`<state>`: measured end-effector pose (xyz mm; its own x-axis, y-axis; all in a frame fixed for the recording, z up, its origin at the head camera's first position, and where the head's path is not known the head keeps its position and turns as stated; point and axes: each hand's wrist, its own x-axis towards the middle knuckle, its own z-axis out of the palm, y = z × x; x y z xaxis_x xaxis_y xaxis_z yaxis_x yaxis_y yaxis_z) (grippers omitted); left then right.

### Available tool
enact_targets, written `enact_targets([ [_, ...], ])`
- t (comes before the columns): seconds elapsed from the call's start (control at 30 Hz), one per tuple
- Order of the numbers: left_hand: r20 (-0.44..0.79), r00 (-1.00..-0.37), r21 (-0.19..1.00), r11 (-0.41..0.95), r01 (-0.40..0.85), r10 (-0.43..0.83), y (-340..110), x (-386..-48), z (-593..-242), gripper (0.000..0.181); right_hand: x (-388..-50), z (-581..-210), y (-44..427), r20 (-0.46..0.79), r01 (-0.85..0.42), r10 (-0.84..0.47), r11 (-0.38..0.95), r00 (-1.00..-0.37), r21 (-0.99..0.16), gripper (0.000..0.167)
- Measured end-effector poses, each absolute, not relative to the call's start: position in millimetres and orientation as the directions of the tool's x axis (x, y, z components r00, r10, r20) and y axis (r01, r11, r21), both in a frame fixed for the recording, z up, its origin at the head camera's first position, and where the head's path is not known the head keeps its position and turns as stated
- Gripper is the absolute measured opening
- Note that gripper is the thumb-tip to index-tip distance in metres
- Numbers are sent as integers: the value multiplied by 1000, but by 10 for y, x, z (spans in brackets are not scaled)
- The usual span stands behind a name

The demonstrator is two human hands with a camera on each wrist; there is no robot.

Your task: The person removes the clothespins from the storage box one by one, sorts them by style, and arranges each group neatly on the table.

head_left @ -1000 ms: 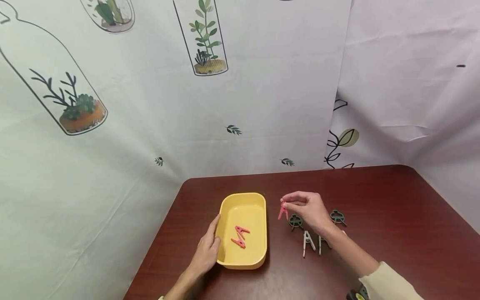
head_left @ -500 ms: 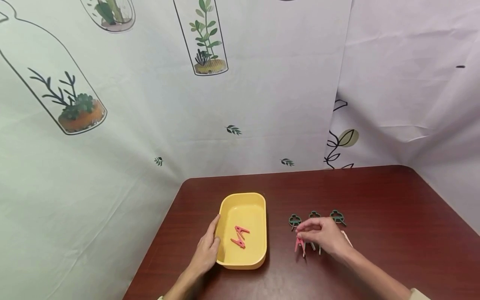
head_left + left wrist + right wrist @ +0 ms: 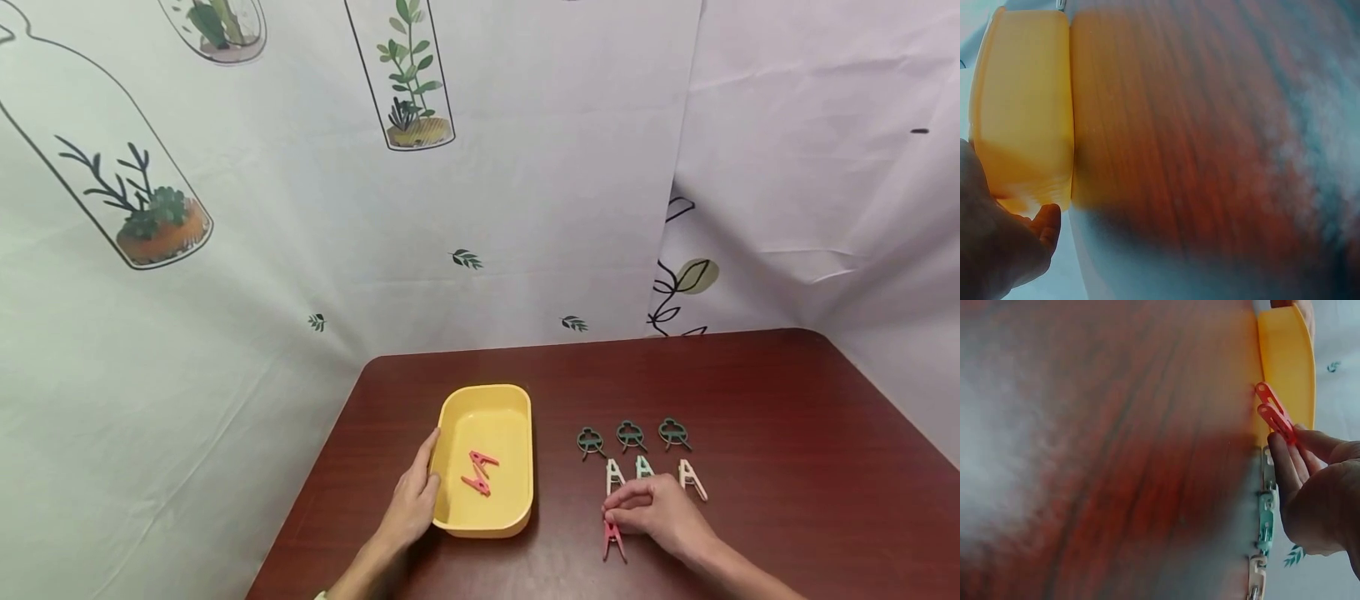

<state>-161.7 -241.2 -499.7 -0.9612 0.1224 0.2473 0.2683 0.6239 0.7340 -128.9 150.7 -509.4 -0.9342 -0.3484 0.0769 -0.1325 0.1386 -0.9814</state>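
Note:
A yellow plastic tray (image 3: pixel 491 417) stands left of centre on the table, with two pinkish-red clothespins (image 3: pixel 480 473) on its floor. My left hand (image 3: pixel 408 500) holds the tray by its left side wall; part of its grip is hidden. My right hand (image 3: pixel 660 510) pinches another red clothespin (image 3: pixel 613 540) by one end, its two legs pointing toward me in the head view. In the right wrist view, this red clothespin (image 3: pixel 1275 415) extends from between thumb and fingers. Behind the right hand lie a white clothespin (image 3: pixel 614 473), a mint-green one (image 3: pixel 643 467) and a cream one (image 3: pixel 692 479).
Three dark green round-headed clips (image 3: pixel 630 434) lie in a row behind the pale clothespins. The dark reddish-brown table (image 3: pixel 787 433) reaches back to a white printed cloth backdrop (image 3: pixel 525 192).
My right hand has moved from beside the green clips toward the table's near side, carrying the red clothespin, which uncovers clips behind it. The left hand and tray stay put.

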Motion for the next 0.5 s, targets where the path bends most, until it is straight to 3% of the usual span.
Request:
enact_targets([
  [0.5, 254, -958, 733, 621, 280, 131, -2429, -1640, -5009, 68, -1234, -5071, 1623, 127, -230, -358, 264, -925, -937, 4],
])
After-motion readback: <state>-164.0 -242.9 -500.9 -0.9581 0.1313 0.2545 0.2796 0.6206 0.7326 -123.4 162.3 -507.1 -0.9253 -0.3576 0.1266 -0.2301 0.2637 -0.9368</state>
